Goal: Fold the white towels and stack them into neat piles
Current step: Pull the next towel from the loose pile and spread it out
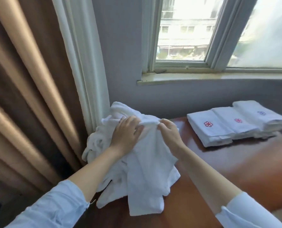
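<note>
Pale blue sleeves [54, 208] lead up from the bottom edge to both hands on the heap of unfolded white towels [104, 139] at centre frame, on the wooden table [235, 170]. The right hand [169, 131] pinches the hem of the top towel [145, 178]. The left hand [126, 134] lies beside it with fingers nearly straight, its grip unclear. Sliding both hands apart along the hem to find the corners, then lifting the towel free, should give a square fold. 3 folded piles [235, 125] sit at right.

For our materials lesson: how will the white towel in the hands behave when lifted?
Probably floppy: the towel drapes in limp folds over the heap. Likely light: the right hand pinches up just its edge. It may snag on the heap.
</note>
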Demonstrator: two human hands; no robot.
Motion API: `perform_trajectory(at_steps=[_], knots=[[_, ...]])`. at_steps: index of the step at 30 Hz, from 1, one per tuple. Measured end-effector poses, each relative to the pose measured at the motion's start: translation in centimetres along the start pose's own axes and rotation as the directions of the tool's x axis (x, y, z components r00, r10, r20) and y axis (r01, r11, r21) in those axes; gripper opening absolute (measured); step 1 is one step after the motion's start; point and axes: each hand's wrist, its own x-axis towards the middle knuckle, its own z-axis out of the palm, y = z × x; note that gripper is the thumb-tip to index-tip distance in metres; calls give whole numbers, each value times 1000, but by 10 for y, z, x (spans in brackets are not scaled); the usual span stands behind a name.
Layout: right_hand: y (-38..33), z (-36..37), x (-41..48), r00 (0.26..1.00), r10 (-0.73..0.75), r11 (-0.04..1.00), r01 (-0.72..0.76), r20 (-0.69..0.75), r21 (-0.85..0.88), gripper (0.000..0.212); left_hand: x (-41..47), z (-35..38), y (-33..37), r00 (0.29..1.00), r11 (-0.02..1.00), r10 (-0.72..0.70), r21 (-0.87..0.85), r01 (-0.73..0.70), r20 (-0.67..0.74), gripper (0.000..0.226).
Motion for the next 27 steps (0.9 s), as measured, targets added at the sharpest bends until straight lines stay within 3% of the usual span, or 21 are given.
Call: perform_trajectory(at_steps=[3,7,11,13,15,17,19,21,24,27], knots=[[-25,-30,-7,991,-38,996,47,-127,72,20,12,3,34,998,991,39,-125,-45,-48,32],[-36,-70,-15,961,-7,987,51,-277,153,29,29,13,69,986,974,156,-159,-164,-61,35],[-35,-114,-17,905,59,975,38,-421,217,29,43,38,96,970,965,241,-103,-242,-24,42],[-32,-140,-16,891,92,971,19,-445,239,28,51,53,101,977,975,213,-64,-212,8,39],[-24,-162,-14,906,119,975,-28,-406,222,22,60,62,109,987,987,156,-25,-156,24,38],[-19,-178,-10,950,143,975,-87,-279,203,19,74,63,123,993,993,117,-23,-117,-16,37],[-17,-192,-2,989,109,980,-90,-101,177,42,88,57,142,990,991,119,-56,-123,-76,36],[-22,-203,9,997,-9,989,-3,79,146,49,102,48,164,985,983,142,-103,-152,-95,33],[-28,-212,23,947,-156,981,116,282,155,36,116,43,204,989,947,126,-288,-143,-77,27],[-30,-226,33,947,-212,959,154,243,239,27,123,51,239,995,838,58,-538,-91,-77,23]])
